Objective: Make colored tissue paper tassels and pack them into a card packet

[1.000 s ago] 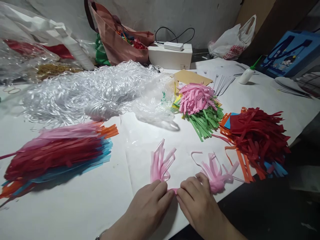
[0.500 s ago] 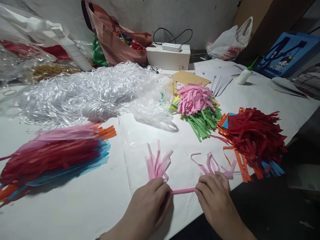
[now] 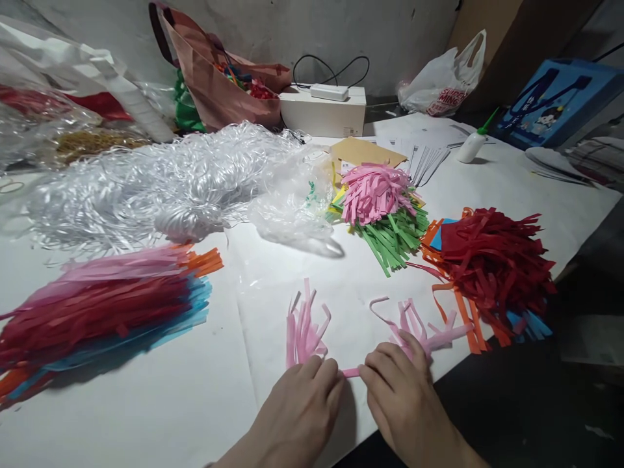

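Note:
A pink tissue-paper tassel piece lies on the white table near its front edge, its middle twisted into a thin cord. My left hand pinches the cord's left end, just below one fan of pink fringe. Pinching the cord's right end is my right hand, under the other fringe. Only a short stretch of cord shows between my fingers.
A stack of red, pink, blue and orange fringed paper lies at left. White shredded plastic fills the back. Pink and green fringes and red ones sit at right. A white box, bags and a glue bottle stand behind.
My hands spread apart along the twisted cord half a second ago, then came back close together. The fringes shifted slightly with them.

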A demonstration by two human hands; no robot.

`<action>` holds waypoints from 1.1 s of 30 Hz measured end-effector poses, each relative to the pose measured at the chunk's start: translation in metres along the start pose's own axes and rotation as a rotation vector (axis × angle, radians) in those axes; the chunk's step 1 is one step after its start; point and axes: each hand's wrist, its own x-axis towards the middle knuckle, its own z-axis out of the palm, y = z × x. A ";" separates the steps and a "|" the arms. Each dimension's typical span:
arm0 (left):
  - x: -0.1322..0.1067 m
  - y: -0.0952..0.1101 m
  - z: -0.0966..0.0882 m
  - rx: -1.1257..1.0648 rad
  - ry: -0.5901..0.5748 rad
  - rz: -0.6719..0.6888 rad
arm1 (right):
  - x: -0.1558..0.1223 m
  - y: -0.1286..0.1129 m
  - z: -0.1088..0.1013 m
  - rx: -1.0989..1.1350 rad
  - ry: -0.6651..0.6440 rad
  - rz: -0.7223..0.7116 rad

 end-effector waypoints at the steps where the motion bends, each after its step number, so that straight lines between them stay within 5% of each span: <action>1: 0.002 0.000 0.001 0.012 -0.006 0.003 | 0.001 0.000 0.001 -0.019 -0.011 -0.013; 5: 0.012 -0.005 0.001 -0.065 -0.042 -0.115 | 0.008 0.002 0.006 -0.097 -0.049 -0.088; 8: 0.010 -0.012 -0.010 -0.337 -0.080 -0.309 | 0.014 0.008 0.002 -0.162 -0.066 -0.228; 16: -0.034 -0.003 -0.064 -1.133 -0.035 -0.540 | 0.029 -0.009 -0.069 -0.074 0.077 -0.609; 20: -0.037 0.019 -0.070 -1.570 -0.098 -0.569 | 0.032 -0.023 -0.077 -0.017 0.166 -0.699; 23: -0.036 0.033 -0.057 -1.956 -0.119 -0.595 | 0.030 -0.030 -0.073 0.058 0.296 -0.678; 26: -0.035 0.043 -0.038 -2.122 -0.043 -0.522 | 0.027 -0.035 -0.074 0.167 0.267 -0.543; 33: -0.035 0.059 -0.024 -1.817 0.359 -0.470 | 0.014 -0.044 -0.075 0.587 0.168 -0.279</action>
